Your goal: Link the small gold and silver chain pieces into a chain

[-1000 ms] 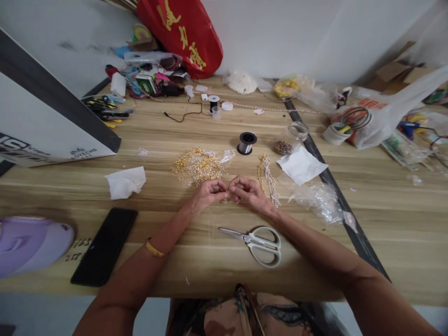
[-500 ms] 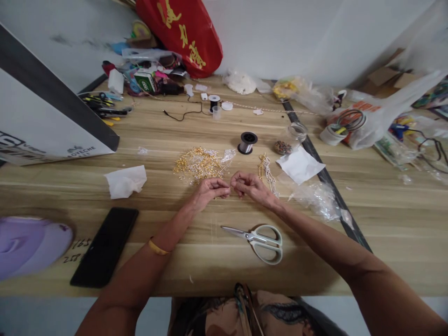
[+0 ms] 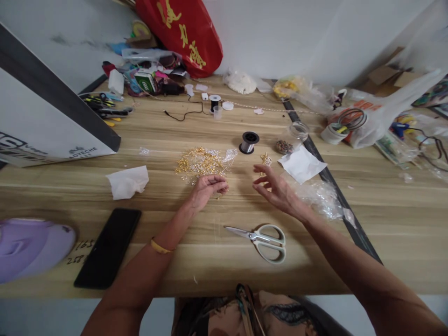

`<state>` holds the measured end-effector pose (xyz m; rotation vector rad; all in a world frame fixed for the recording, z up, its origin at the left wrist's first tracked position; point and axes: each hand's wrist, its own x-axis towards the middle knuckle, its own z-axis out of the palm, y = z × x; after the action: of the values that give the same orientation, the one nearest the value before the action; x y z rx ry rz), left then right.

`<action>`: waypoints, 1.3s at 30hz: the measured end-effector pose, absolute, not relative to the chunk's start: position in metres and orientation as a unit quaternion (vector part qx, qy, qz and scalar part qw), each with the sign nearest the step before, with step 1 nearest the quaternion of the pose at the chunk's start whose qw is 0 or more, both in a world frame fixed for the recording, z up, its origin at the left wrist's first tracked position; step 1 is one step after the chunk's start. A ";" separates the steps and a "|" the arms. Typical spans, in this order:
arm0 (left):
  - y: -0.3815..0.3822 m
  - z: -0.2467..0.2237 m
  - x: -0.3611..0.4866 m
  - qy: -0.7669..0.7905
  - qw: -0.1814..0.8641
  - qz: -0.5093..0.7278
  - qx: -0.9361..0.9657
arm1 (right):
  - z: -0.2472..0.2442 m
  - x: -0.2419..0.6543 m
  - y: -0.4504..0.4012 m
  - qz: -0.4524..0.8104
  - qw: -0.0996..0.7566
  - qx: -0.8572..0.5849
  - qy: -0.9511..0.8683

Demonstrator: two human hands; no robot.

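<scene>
My left hand [image 3: 209,189] is pinched closed just below a pile of gold and silver chain pieces [image 3: 201,162]; what it grips is too small to make out. To the right, my right hand [image 3: 276,189] has its fingers apart and holds nothing. It partly covers a bundle of gold and silver chains [image 3: 266,160]. Beyond the hands a black spool of silvery wire [image 3: 248,142] stands upright. Nearer my body lie scissors with pale green handles [image 3: 262,239], their blades pointing left.
On the left are a black phone [image 3: 108,248], a white tissue [image 3: 128,182], a purple object [image 3: 33,249] and a large box [image 3: 52,116]. On the right are a white paper [image 3: 302,164], a jar with beads [image 3: 292,139] and clear plastic bags [image 3: 320,198].
My right hand has moved away from my left hand to the right, and its fingers have opened. My left hand stays in nearly the same spot, still pinched.
</scene>
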<state>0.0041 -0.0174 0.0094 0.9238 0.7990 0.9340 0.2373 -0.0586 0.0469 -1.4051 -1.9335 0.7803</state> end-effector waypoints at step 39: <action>-0.012 0.009 0.007 0.399 0.640 0.531 0.387 | 0.038 0.213 -0.125 0.768 0.367 -0.367 -0.376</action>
<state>0.0066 -0.0117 0.0090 0.8821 0.9110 1.2104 0.2128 -0.1254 0.0378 -0.9435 -0.9664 1.9726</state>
